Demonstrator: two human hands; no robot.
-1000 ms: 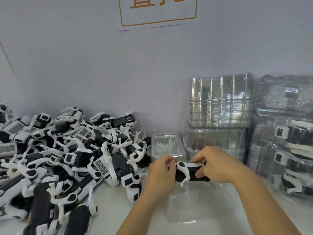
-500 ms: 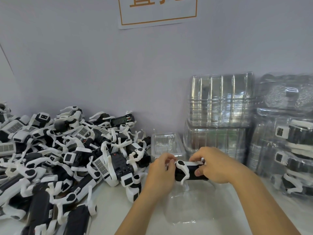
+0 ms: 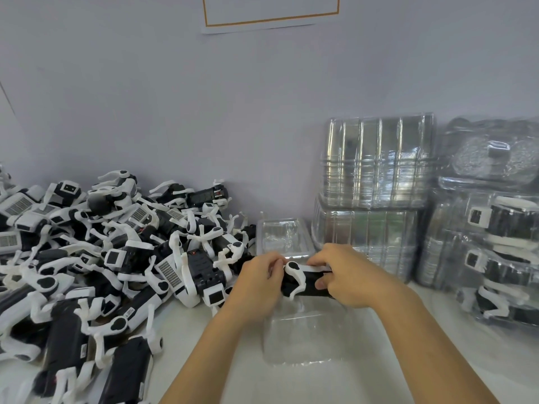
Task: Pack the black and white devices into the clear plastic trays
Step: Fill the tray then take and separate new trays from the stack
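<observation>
Both hands hold one black and white device [image 3: 303,279] just above the table. My left hand [image 3: 258,282] grips its left end and my right hand [image 3: 347,275] wraps its right end, so that part is hidden. A clear plastic tray [image 3: 306,339] lies open on the white table directly below the device. A big pile of black and white devices [image 3: 116,258] covers the left half of the table.
A second clear tray [image 3: 284,236] sits behind my hands. Stacks of empty clear trays [image 3: 376,176] stand against the wall at the back right. Packed trays [image 3: 495,237] with devices inside are stacked at the far right. A white table surface [image 3: 291,386] lies in front.
Both hands have shifted slightly to the left with the device, which has turned a little between them. The view has tilted down a bit.
</observation>
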